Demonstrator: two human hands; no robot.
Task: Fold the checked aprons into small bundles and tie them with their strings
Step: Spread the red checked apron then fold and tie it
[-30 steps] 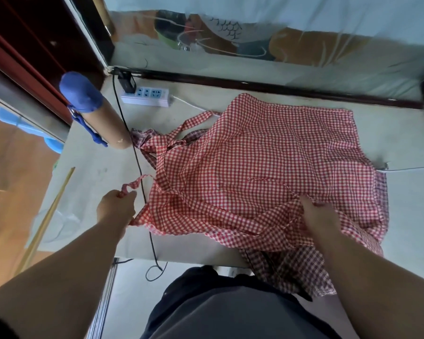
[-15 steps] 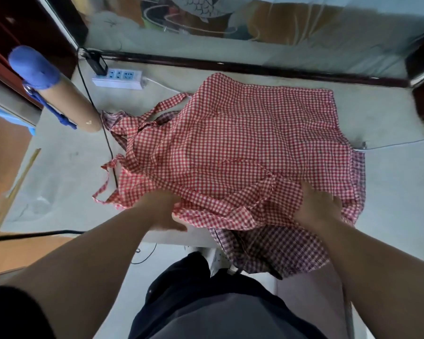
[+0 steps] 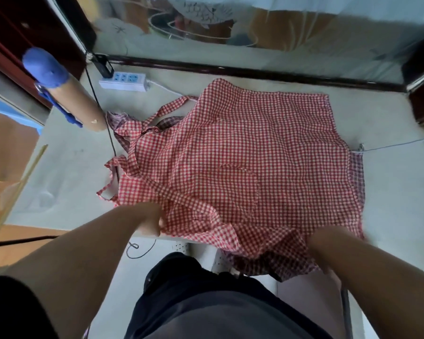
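**Checked apron: first fold in hand, near hem gathered**

Checked apron point(image 3: 242, 167), red and white, lies spread on the worktop point(image 3: 66, 172). Its near hem is bunched and spills over the front edge. Left grip point(image 3: 149, 220) is clenched on the near-left edge of the cloth, fingers tucked under it. Right grip point(image 3: 328, 245) sits in the bunched hem, but it is blurred and I cannot tell whether it holds anything. Strings point(image 3: 112, 178) lie loose and looped at the left side, crossing a black cable point(image 3: 109, 140).

Assessment: the fold appears barely begun. Recommended: lift both near corners level, carry them squarely to the far edge, smooth out the wrinkles, and keep the strings drawn clear for tying. A second checked cloth point(image 3: 356, 172) shows beneath on the right and should not be caught up.

Markings: none legible. The power strip point(image 3: 123, 80) shows no readable brand.
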